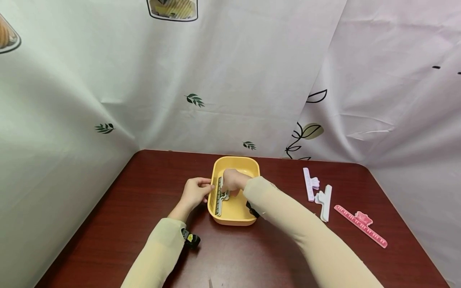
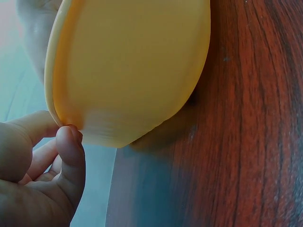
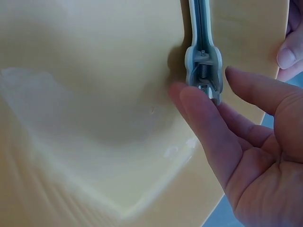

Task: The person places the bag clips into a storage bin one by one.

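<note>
My left hand [image 1: 194, 193] pinches the left rim of a yellow plastic basin [image 1: 235, 221] between thumb and index finger, as the left wrist view also shows. Inside the basin, my right hand [image 1: 233, 180] reaches down to a pale grey-green sealing clip [image 3: 203, 64] with dark ruler marks. This clip lies lengthwise along the basin's left wall. In the right wrist view its spring and handle end sit between my thumb [image 3: 251, 87] and fingers; a small gap shows at the thumb, while the fingertips overlap the handle's end.
Right of the basin lie three more clips on the dark red table [image 1: 162, 176]: a lavender one [image 1: 308, 185], a white one [image 1: 325, 204] and a pink one [image 1: 361, 226]. A pale printed cloth [image 1: 223, 80] hangs behind and beside the table.
</note>
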`<action>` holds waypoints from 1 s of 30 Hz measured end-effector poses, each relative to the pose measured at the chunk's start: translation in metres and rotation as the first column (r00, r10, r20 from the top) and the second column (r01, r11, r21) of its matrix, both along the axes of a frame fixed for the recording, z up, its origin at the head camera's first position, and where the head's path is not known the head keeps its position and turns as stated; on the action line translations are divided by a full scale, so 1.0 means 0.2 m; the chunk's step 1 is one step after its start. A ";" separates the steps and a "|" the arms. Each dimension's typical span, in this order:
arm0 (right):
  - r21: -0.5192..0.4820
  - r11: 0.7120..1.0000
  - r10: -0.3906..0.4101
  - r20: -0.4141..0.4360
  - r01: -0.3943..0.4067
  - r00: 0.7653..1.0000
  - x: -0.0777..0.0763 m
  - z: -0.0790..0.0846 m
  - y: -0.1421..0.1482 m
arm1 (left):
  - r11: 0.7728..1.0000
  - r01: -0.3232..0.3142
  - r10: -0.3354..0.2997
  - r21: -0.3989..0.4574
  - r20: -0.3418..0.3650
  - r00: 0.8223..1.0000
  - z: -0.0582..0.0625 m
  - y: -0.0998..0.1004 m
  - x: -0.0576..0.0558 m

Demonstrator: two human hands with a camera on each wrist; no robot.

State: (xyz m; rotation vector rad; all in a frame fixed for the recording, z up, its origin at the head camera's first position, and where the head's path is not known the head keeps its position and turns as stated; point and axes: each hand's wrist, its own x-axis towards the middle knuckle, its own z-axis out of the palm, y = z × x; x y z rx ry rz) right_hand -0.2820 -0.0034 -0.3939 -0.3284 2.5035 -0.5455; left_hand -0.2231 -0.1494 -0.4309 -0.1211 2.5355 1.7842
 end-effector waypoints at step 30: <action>-0.060 0.998 0.031 0.088 -0.026 0.996 0.05 0.05 0.04 | 1.000 -0.007 0.007 0.005 0.006 1.000 0.00 0.00 0.00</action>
